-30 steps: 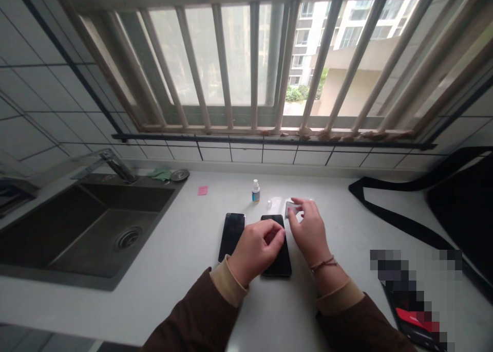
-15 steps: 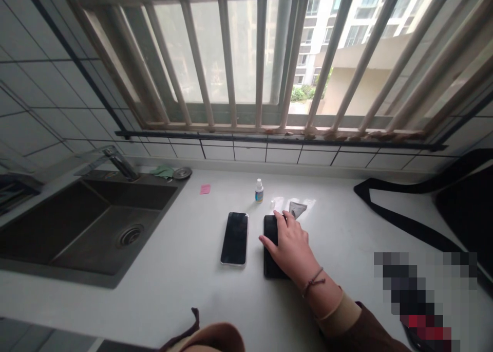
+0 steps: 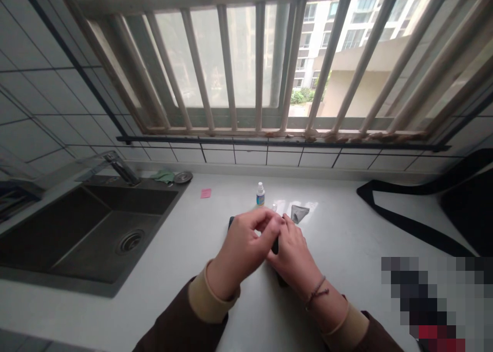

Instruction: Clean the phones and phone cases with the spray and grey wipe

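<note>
My right hand [image 3: 296,255] lies flat on a black phone [image 3: 275,246] on the white counter [image 3: 185,275], covering most of it. My left hand [image 3: 242,249] is over the same phone's far end, thumb and fingertips pinched together next to my right fingertips. Whether it pinches anything is hidden. A second dark phone [image 3: 230,221] lies to the left, with only its far corner showing past my left hand. Just beyond my fingers stand a small white dropper bottle [image 3: 261,194] and a crumpled grey cloth [image 3: 299,212].
A dark sink [image 3: 96,228] with a faucet [image 3: 120,168] fills the left. A pink note [image 3: 206,193], a green rag [image 3: 164,176] and a metal drain plug [image 3: 183,177] lie near it. A black bag strap [image 3: 404,223] crosses the right; barred window behind.
My left hand, which had dropped out of view half a second ago, has come back over the far end of the black phone. My right hand still rests on that phone.
</note>
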Available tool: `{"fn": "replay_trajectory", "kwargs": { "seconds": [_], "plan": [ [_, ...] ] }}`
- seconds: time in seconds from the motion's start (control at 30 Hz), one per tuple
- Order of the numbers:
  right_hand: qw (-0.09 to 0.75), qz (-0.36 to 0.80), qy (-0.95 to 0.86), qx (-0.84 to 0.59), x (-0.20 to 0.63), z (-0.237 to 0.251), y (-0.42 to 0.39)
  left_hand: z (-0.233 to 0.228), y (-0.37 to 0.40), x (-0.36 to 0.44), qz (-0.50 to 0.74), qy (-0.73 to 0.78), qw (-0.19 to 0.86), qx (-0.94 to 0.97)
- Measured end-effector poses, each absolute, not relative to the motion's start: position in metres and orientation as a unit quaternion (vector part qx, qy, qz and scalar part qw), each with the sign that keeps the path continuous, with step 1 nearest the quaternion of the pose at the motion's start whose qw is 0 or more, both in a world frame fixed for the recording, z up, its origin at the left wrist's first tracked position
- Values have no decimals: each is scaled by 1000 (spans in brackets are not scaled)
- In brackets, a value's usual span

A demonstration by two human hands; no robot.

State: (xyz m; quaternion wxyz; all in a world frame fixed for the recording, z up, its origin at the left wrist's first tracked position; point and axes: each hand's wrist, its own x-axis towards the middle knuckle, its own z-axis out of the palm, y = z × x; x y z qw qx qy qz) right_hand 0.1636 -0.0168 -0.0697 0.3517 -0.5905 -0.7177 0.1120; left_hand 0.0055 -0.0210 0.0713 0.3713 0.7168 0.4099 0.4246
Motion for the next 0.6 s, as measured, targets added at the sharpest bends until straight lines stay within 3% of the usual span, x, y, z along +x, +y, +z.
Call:
{"fn": "replay_trajectory", "kwargs": {
  "seconds": [0.1,0.17,0.23,0.4,0.6],
  "plan": [
    [351,78,-724,-588,165,-64,-14,45,4,12,431,499,240,712],
    [369,64,-724,-580,165,-58,-12,25,12,10,433,520,209,706],
    [391,55,-722,-568,166,-52,-12,8,17,8,420,545,237,686],
    [423,58,-738,-523,162,-41,-17,-19,20,12,375,519,437,632],
    [463,167,-709,-505,166,-29,-20,-21,19,11,439,515,441,589]
  ]
}}
